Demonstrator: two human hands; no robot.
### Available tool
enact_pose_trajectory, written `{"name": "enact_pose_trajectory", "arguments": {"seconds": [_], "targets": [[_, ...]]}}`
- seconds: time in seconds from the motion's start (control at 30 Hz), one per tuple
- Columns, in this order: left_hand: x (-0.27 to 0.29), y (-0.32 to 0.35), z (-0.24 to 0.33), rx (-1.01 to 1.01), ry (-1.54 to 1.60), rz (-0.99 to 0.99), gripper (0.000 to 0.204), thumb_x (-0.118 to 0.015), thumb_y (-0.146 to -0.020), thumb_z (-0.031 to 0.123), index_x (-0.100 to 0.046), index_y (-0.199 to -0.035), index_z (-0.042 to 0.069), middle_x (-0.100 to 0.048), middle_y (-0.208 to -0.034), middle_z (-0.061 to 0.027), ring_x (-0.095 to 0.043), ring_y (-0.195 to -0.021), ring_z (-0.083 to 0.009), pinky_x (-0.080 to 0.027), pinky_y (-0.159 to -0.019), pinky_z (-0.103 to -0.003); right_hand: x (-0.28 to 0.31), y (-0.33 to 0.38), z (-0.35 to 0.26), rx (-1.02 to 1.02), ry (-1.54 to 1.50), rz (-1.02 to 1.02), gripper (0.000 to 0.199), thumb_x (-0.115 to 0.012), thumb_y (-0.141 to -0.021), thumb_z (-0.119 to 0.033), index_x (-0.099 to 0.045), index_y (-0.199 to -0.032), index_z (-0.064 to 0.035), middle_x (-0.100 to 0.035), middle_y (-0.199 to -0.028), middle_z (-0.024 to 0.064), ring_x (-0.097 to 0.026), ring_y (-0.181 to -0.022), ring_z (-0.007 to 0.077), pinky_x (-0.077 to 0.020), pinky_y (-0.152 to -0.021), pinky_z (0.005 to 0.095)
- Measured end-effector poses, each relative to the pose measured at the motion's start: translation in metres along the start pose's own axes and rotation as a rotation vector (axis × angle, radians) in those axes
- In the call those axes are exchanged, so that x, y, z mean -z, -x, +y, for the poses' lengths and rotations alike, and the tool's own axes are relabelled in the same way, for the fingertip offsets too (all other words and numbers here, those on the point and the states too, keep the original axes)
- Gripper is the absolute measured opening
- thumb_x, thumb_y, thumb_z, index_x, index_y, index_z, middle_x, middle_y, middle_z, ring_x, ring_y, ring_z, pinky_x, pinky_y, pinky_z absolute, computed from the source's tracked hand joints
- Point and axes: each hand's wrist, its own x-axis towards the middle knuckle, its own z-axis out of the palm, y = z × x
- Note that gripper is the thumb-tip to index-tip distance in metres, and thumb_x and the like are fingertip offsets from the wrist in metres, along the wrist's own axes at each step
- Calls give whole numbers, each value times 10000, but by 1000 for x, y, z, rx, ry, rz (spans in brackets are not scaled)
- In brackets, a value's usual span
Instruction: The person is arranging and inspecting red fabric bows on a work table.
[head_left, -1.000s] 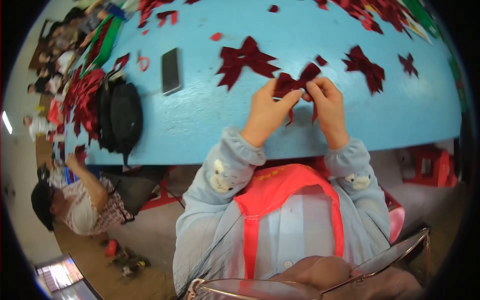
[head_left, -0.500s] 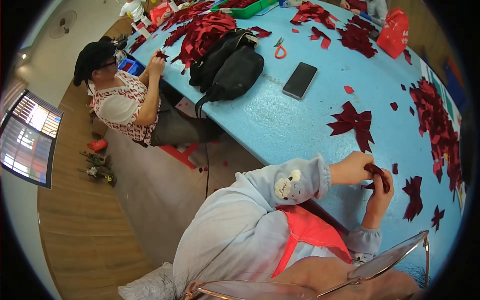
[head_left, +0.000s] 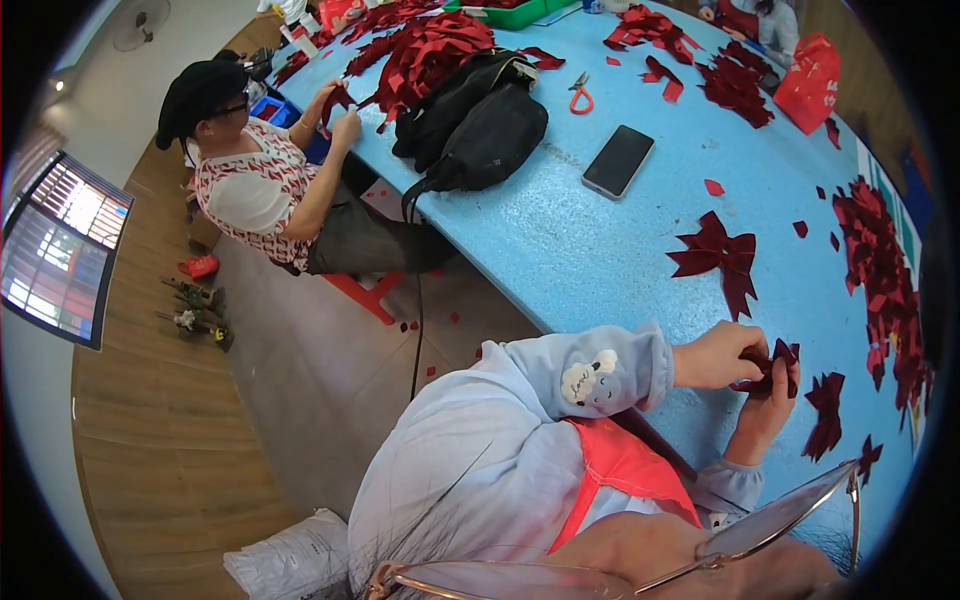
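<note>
A dark red ribbon piece (head_left: 785,355) is held between my two hands over the near edge of the blue table. My left hand (head_left: 718,356) pinches it from the left, fingers curled. On the other side, my right hand (head_left: 765,412) grips it with thumb and fingers; part of the folds is hidden behind the fingers. Beyond my hands a finished-looking dark red bow (head_left: 725,262) lies flat. Two more pieces, a bow (head_left: 824,416) and a smaller one (head_left: 869,457), rest to the right of my right hand.
A phone (head_left: 619,161), orange-handled nippers (head_left: 581,95) and a black bag (head_left: 480,130) lie farther along the blue table (head_left: 520,240). Red ribbon heaps (head_left: 880,270) line the right edge. A person (head_left: 265,180) sits at the left side holding red ribbon.
My fingers have shifted on the ribbon, which now shows folded upright above my right hand. The whole view has moved slightly. The person at left has raised and parted their hands.
</note>
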Motion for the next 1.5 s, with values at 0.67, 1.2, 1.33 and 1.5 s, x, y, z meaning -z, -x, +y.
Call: {"name": "enact_pose_trajectory", "arguments": {"seconds": [0.67,1.2,1.33,1.5], "targets": [[-24,-31,-31,-28,20,149,150,-545,-847,158,-529,-841,9,-473,-655,-72,-479,-578,-228,-420,-552,-339,1,-23,10,33,8,-8,160,-569,-835,-33,-562,-995,-24,-580,-930,42,-547,-857,142,-435,-762,260],[-39,-27,-58,152,397,26,83,-540,-886,149,-544,-821,97,-509,-669,20,-411,-494,-61,-305,-394,-241,9,-15,1,84,123,-66,54,-592,-799,-23,-577,-851,-19,-554,-856,26,-518,-804,130,-412,-737,253],[-51,-45,-69,613,845,6,90,-521,-889,166,-532,-815,117,-457,-625,35,-395,-483,-64,-292,-405,-224,42,-40,26,71,99,18,48,-603,-757,-13,-558,-769,-27,-522,-731,12,-490,-675,116,-397,-625,247],[-43,-81,-122,632,546,5,164,-489,-897,196,-564,-859,55,-521,-651,4,-470,-514,-75,-353,-438,-212,61,-105,49,-275,34,111,139,-579,-777,-12,-601,-915,-10,-595,-811,33,-558,-738,134,-442,-675,249]]}}
